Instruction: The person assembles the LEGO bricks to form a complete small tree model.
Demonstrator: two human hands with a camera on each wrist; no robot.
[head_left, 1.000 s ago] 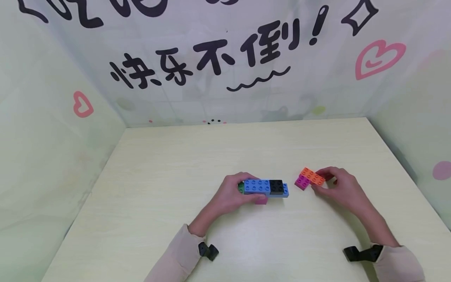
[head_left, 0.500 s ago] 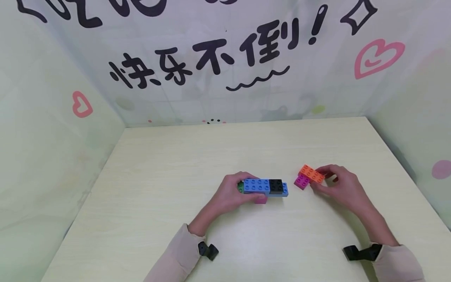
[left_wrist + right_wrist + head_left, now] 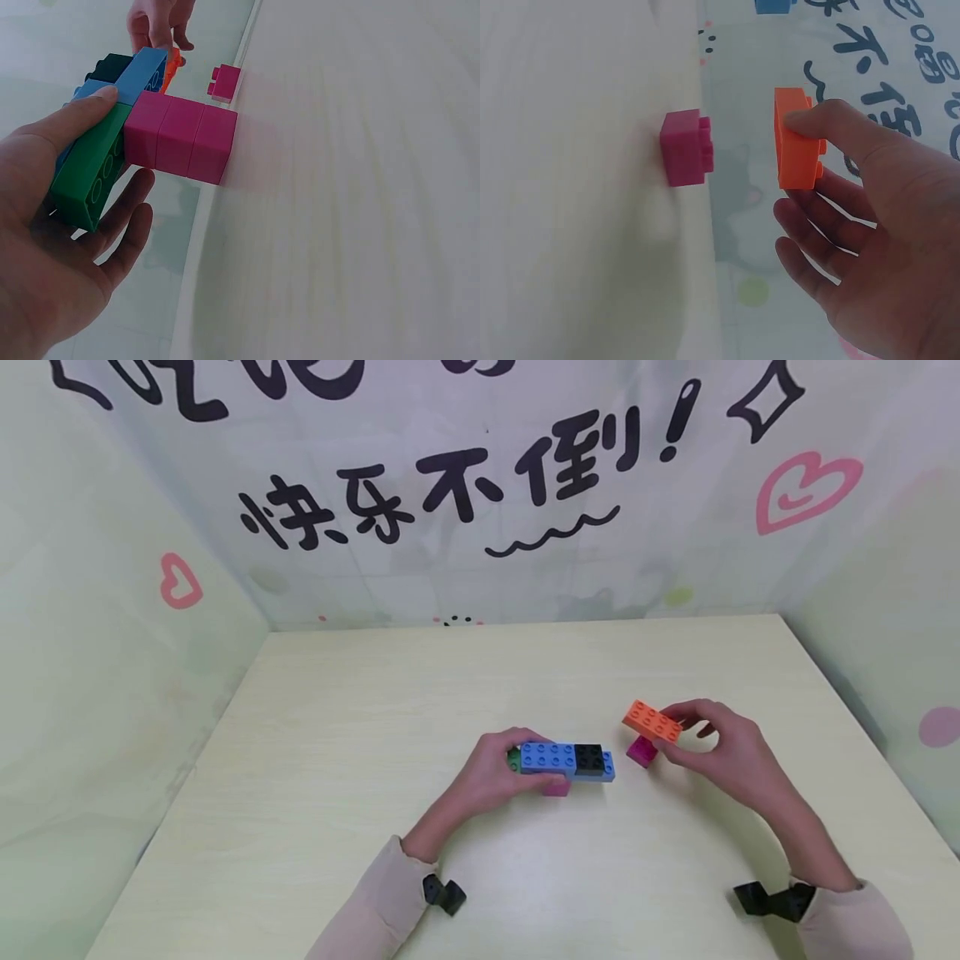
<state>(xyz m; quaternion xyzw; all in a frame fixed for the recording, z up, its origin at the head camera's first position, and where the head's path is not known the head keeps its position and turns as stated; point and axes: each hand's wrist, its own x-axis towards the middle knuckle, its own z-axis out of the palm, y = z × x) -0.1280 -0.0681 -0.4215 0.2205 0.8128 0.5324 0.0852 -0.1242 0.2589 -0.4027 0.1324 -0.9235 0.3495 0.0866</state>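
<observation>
My left hand (image 3: pixel 495 774) grips a built piece of toy building bricks, thumb on the near side. On top sit a blue brick (image 3: pixel 547 757) and a black brick (image 3: pixel 589 759). A green brick (image 3: pixel 86 176) shows under the thumb in the left wrist view. Below it, a column of magenta bricks (image 3: pixel 180 139) reaches down to or close to the table. My right hand (image 3: pixel 731 758) pinches an orange brick (image 3: pixel 651 721) between thumb and fingers. Under it, a small magenta brick (image 3: pixel 683 148) stands on the table, studs up, with a gap between the two.
Both hands work over a pale wooden table (image 3: pixel 337 718). Printed cloth walls (image 3: pixel 420 577) enclose its back and sides. Each wrist wears a black camera mount (image 3: pixel 444 894).
My right hand has raised the orange brick off the small magenta one and shifted it slightly left and away. The magenta brick stays on the table. My left hand has hardly moved.
</observation>
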